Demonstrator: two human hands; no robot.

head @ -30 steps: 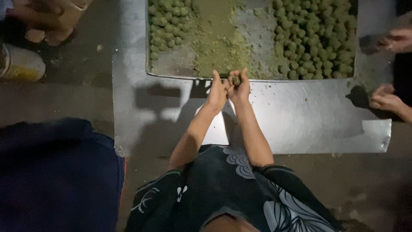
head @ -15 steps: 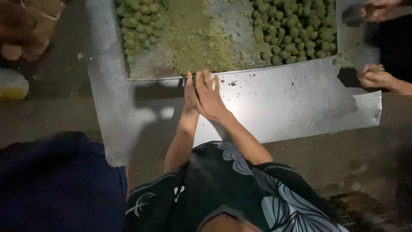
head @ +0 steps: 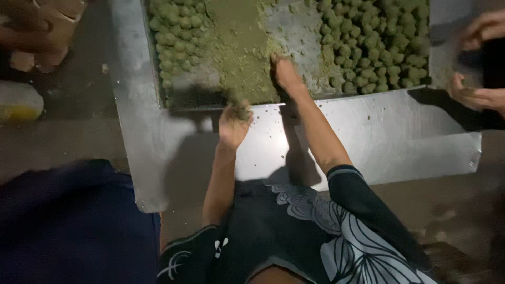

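We see open room on the bare metal sheet (head: pixel 368 137) in front of the tray (head: pixel 158 79), and also on a bare patch of tray floor just right of the loose green powder (head: pixel 236 47), where our right hand (head: pixel 286 73) reaches in. The two fields of green balls (head: pixel 379 42) fill the tray's left and right parts. At the right edge another person's hands (head: pixel 473 94) stand over the sheet, and our left hand (head: pixel 234 123) holds a lump at the tray's near rim.

To your left a dark blue cloth (head: pixel 68 226), a pale bottle (head: pixel 18 102) on the floor, ahead two heaps of green balls (head: pixel 379 42), another person's hands (head: pixel 473 94) at your right
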